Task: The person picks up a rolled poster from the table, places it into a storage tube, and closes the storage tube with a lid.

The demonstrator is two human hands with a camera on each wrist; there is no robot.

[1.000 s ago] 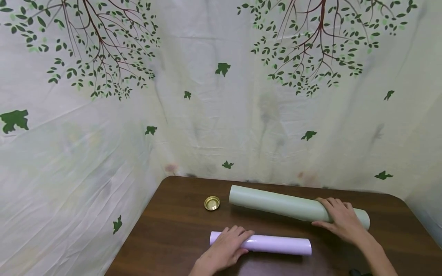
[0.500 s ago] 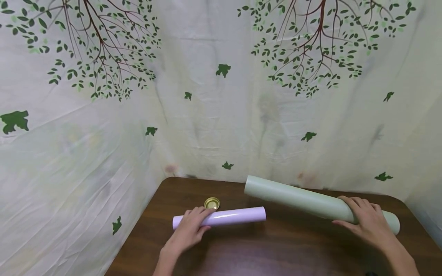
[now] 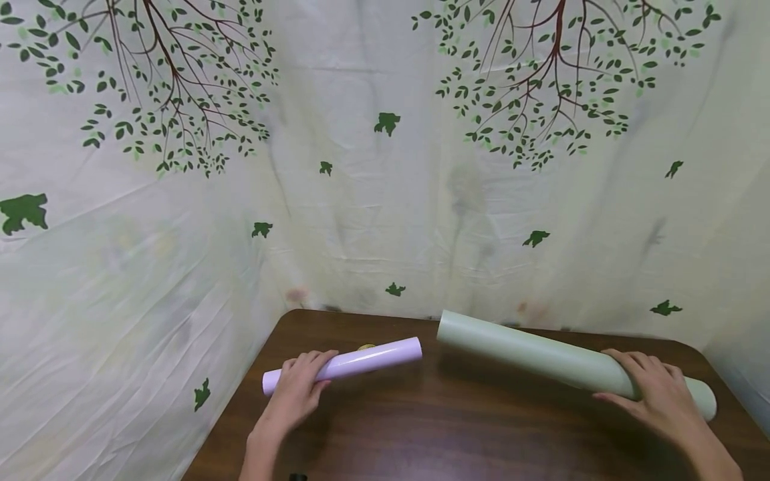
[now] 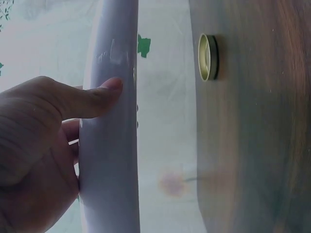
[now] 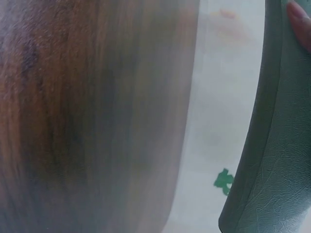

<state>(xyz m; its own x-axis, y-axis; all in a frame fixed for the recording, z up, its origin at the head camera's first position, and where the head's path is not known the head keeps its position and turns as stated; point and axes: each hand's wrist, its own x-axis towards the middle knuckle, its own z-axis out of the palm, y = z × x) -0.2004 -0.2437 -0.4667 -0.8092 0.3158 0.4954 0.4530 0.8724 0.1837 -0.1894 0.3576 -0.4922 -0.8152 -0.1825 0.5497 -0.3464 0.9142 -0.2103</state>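
A glossy lilac roll is gripped near its left end by my left hand, its right end tilted up. In the left wrist view the thumb lies across the lilac roll, which is raised off the table. My right hand grips a longer, thicker pale green roll near its right end; its left end points up toward the back. The right wrist view shows a thumb tip on the green roll. A shallow gold lid sits on the table, mostly hidden behind the lilac roll in the head view.
Beneath both rolls spreads a dark brown wooden table with rounded back corners. Pale cloth printed with trees and green leaves hangs behind it and along the left. A small dark object shows at the bottom edge.
Both rolls have lifted and moved apart, the lilac one leftward and back, the green one rightward. The lilac roll has tilted, right end up, and now covers most of the gold lid.
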